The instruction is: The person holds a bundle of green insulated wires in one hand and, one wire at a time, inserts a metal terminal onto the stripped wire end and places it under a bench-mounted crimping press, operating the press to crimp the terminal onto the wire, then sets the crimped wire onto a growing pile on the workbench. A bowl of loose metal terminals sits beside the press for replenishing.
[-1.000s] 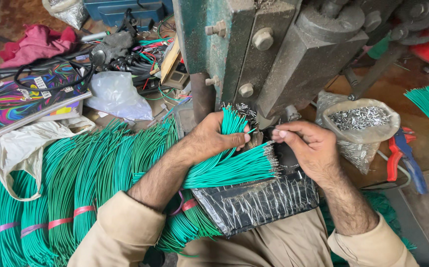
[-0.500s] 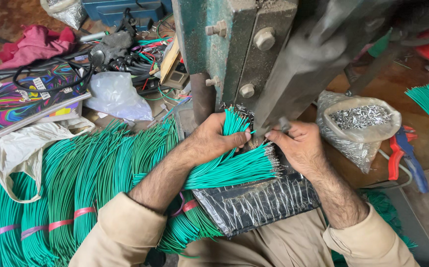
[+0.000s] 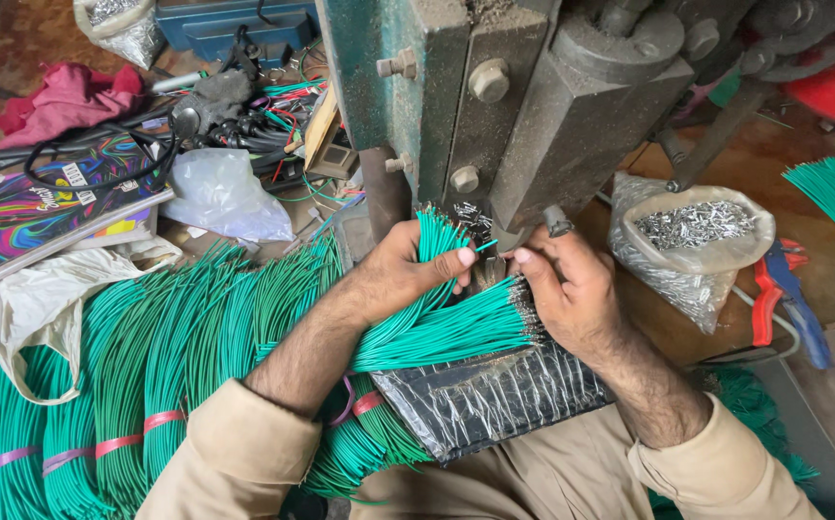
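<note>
Fingers of the left hand (image 3: pixel 408 274) are curling in a closed grip around a fanned bundle of green wires (image 3: pixel 437 327) just below the grey press (image 3: pixel 533 116), while the right hand (image 3: pixel 567 289) is pinching something small at the wire tips beside it. Right of the press a bag of metal terminals (image 3: pixel 692 246) is sitting open, and left of it more green wire bundles (image 3: pixel 148 356) are lying banded.

Both forearms are bare and hairy. Tan sleeves, rolled up to the elbows, sit at 7 and 5 o'clock; left hand (image 3: pixel 408 274), right hand (image 3: pixel 572 289) wear nothing.
</note>
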